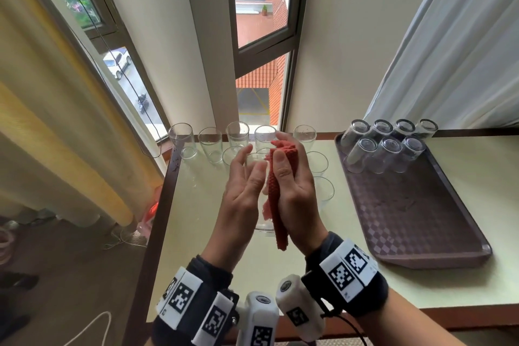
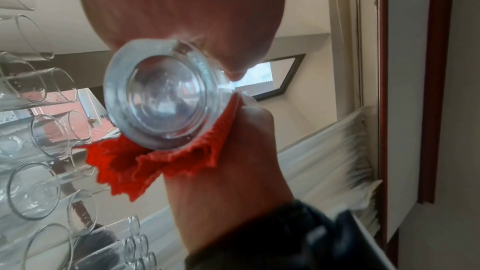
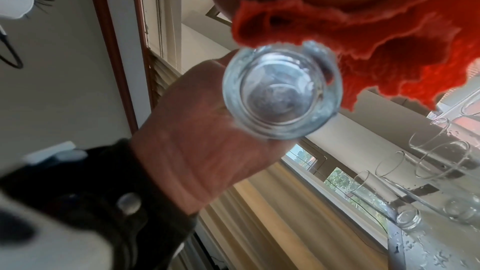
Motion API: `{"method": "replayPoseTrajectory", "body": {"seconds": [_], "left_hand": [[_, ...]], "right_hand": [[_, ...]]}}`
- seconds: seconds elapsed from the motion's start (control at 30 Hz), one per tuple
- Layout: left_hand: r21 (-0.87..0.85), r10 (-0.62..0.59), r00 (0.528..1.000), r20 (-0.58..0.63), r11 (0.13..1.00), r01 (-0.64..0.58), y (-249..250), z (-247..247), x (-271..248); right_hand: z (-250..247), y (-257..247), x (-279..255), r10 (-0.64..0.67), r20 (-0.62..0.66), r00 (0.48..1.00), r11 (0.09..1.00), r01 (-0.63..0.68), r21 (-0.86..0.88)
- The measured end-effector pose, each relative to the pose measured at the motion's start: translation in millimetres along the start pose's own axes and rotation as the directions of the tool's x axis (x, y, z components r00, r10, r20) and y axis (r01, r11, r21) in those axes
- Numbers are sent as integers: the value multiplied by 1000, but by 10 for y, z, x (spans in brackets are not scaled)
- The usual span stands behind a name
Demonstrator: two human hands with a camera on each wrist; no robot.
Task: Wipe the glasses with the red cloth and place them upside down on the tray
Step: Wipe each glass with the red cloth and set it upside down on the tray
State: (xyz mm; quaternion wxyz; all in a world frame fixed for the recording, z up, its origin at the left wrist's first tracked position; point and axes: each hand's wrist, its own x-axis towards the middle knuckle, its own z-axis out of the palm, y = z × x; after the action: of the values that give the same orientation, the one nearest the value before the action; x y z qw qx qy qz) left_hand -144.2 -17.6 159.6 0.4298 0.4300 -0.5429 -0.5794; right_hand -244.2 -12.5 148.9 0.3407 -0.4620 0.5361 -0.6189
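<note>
- Daylight from the open window falls on the pale tabletop (image 1: pixel 213 233), where a cluster of clear upright drinking glasses (image 1: pixel 210 143) stands along the far edge, water beads on the surface near them.
- Off to my right lies the brown checkered plastic tray (image 1: pixel 415 222), with seven clear glasses (image 1: pixel 387 154) already mouth-down at its far end; the near part of it is bare.
- I hold one clear straight-sided glass (image 2: pixel 158 98) in the air between my palms, above the table's near middle, its thick base toward my wrists.
- My left hand (image 1: pixel 241 191) steadies it, thumb and fingers lying nearly straight along the wall rather than wrapped tight.
- My right hand (image 1: pixel 292 185) presses the red waffle-weave cloth (image 1: pixel 276 199) against the glass's other side, thumb over the cloth; the fabric trails below the base.
- To do this well, I think I should turn the glass with the left hand while the cloth stays firm, so the whole wall gets covered.
- The inside and the base likely need the cloth too; I cannot tell whether they are dry.
- Wet glass is slippery, so I would tighten the left hold before moving toward the tray.
</note>
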Motion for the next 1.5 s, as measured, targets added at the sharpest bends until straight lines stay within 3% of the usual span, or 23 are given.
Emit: {"method": "replayPoseTrajectory", "body": {"seconds": [0.13, 0.33, 0.53, 0.7, 0.9, 1.0, 1.17, 1.27, 1.5], "left_hand": [[-24, -20, 999, -42, 1000, 19, -8, -39, 80], [-16, -11, 996, -90, 1000, 10, -36, 9, 117], [-75, -44, 997, -65, 996, 39, -6, 31, 142], [12, 11, 993, -117, 1000, -10, -31, 59, 158], [-81, -10, 998, -62, 997, 5, -4, 82, 205], [-46, -17, 997, -71, 999, 14, -16, 76, 208], [-8, 21, 996, -89, 1000, -22, 4, 72, 159], [4, 28, 996, -86, 1000, -27, 27, 68, 135], [-39, -12, 997, -78, 999, 9, 28, 127, 117]], "right_hand": [[23, 79, -34, -42, 8, 999, 999, 42, -13], [43, 99, 99, 42, 18, 999, 999, -42, 17], [13, 107, 46, -44, 3, 999, 998, 44, 42], [3, 125, 115, -1, 0, 1000, 996, 1, 92], [-15, 122, 164, -32, 11, 999, 997, 31, 74], [-32, 143, 119, -56, 13, 998, 995, 55, 79], [20, 124, 138, 20, 15, 1000, 999, -21, 46], [16, 129, 121, -25, 12, 1000, 1000, 24, 9], [-34, 110, 45, -22, -20, 1000, 996, 24, 88]]}}
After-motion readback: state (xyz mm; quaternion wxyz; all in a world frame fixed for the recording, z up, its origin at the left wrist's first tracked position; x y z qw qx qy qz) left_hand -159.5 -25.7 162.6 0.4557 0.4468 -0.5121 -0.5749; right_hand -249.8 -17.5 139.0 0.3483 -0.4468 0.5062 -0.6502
